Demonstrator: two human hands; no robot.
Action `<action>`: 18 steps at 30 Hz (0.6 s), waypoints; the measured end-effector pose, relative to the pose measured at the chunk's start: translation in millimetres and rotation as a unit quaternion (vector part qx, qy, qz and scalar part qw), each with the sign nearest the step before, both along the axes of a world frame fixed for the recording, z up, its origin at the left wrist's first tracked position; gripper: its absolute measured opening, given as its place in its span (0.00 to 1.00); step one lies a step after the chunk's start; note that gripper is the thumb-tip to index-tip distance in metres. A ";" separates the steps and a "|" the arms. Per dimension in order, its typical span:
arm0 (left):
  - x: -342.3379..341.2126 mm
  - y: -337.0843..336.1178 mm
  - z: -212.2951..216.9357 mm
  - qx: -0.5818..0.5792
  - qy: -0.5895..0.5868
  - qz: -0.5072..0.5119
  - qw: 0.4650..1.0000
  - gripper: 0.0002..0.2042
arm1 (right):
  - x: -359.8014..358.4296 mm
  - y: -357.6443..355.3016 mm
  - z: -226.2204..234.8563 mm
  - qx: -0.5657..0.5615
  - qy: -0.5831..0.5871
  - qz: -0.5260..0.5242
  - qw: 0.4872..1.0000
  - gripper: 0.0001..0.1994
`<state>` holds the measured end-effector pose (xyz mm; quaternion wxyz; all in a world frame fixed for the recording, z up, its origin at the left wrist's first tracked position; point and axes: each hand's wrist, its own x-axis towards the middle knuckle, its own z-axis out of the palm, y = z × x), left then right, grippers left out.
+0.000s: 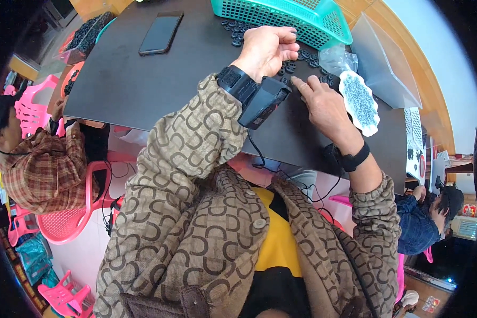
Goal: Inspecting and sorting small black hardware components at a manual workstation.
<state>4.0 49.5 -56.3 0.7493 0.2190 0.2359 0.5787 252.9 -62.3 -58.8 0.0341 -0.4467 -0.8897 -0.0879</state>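
Left hand (267,50) is curled into a loose fist above the dark table (143,85), fingers tucked in; whether it grips anything, I cannot tell. Right hand (323,103) lies flat, index finger stretched out onto the small black parts (307,59) scattered between both hands. Just right of it sits a white tray of tiny screws (359,102), and a teal basket (302,18) stands beyond.

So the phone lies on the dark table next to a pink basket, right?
Not quite: the basket is teal, not pink; the head view shows it. The phone does lie on the dark table near it.
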 end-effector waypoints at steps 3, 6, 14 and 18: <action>0.8 -6.2 0.2 -0.016 0.003 0.005 1.000 0.10 | 0.5 -8.6 0.9 0.003 -0.006 0.008 1.000 0.33; 5.5 -8.5 2.8 -0.018 0.005 0.001 1.000 0.09 | 2.7 -11.3 3.1 0.004 -0.006 0.005 1.000 0.33; 9.8 -4.0 -2.4 -0.001 0.007 0.002 1.000 0.08 | 8.6 -26.1 3.4 -0.025 0.018 -0.008 1.000 0.31; 9.3 -0.2 -13.6 0.007 0.013 -0.008 1.000 0.10 | 16.4 -48.2 1.6 -0.047 0.043 -0.014 0.998 0.31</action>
